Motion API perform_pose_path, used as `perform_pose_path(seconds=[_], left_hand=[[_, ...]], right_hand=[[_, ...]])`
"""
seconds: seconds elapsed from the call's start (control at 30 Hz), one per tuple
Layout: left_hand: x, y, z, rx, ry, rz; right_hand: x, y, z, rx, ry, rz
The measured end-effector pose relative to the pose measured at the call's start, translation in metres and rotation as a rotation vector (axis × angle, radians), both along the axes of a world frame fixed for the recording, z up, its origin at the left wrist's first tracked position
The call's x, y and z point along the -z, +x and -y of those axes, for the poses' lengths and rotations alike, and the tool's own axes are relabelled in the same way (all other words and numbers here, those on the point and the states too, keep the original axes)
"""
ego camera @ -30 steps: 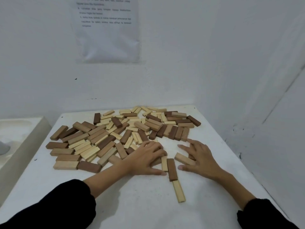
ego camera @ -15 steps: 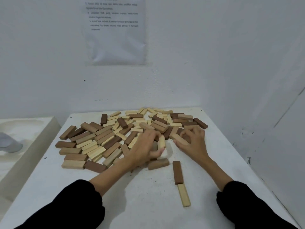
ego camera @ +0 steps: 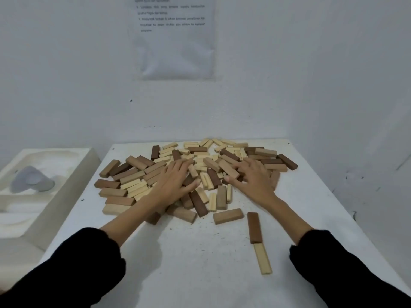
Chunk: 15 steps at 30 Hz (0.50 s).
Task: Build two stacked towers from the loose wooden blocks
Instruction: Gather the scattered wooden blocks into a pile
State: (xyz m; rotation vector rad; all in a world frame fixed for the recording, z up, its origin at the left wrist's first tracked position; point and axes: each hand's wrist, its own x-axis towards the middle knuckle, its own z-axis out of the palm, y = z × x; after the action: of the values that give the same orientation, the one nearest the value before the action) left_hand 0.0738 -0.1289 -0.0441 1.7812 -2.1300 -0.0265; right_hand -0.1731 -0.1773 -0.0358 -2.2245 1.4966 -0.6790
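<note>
Loose black long sleeves (ego camera: pixel 84 270) cover both arms.

Loose wooden blocks (ego camera: pixel 138 174), pale, tan and dark brown, flat in a scattered heap, none stacked.

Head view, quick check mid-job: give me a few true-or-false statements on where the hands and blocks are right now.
1. The left hand and the right hand both rest on the block pile. True.
2. One tower is already built. False: no tower stands; the blocks lie scattered.
3. A dark brown block and a pale block lie end to end, apart from the pile. True.
4. The left hand holds a block up in the air. False: it lies spread on the pile.
</note>
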Motion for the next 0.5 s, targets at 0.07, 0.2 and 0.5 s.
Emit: perform_pose_path(seconds=[0.07, 0.2, 0.5], left_hand=[[0.001, 0.001, -0.022, 0.107, 0.013, 0.019], [0.011, 0.006, -0.052, 0.156, 0.104, 0.086], [0.020, 0.007, -0.060, 0.093, 0.023, 0.244]], right_hand=[[0.002, -0.016, -0.035, -0.019, 0.095, -0.041], [0.014, -0.033, -0.095, -0.066, 0.212, -0.224], [0.042, -0.008, -0.110, -0.083, 0.026, -0.246]])
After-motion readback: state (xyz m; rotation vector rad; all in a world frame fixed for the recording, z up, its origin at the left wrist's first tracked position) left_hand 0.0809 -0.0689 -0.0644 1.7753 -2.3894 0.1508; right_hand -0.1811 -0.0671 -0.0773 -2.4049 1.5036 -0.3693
